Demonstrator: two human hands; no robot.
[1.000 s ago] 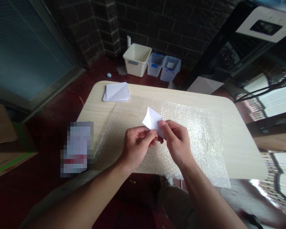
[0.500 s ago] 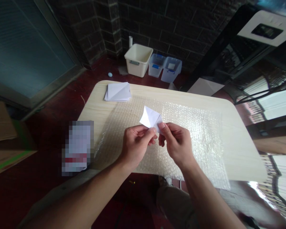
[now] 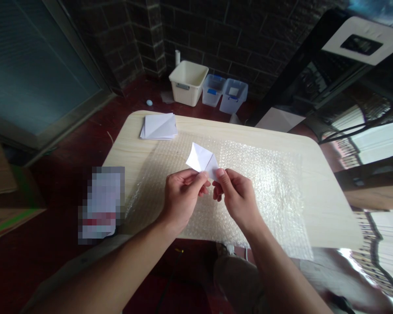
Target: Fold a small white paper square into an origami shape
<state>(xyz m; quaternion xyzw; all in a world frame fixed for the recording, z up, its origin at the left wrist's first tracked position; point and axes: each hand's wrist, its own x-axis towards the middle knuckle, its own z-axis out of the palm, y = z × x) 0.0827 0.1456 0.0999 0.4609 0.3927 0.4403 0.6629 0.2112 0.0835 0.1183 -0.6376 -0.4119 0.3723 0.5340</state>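
A small folded sheet of white paper [image 3: 200, 158], with crease lines across it, is held up between both hands above the table. My left hand [image 3: 184, 196] pinches its lower edge between thumb and fingers. On the lower right corner, my right hand [image 3: 237, 192] grips the same paper with the thumb on top. Beneath the hands lies a sheet of bubble wrap [image 3: 262, 183]. A stack of white paper sheets [image 3: 159, 126], the top one creased diagonally, rests at the table's far left corner.
The pale wooden table [image 3: 330, 209] has rounded corners. Behind it on the floor stand a cream bin [image 3: 185, 89] and two clear plastic boxes [image 3: 233, 96]. A cardboard box [image 3: 6, 196] is at the left. A blurred-out item [image 3: 103, 203] sits by the table's left edge.
The whole view has shifted slightly, so most things appear a little further left. Both hands keep their hold on the folded paper, with hardly any change in its shape.
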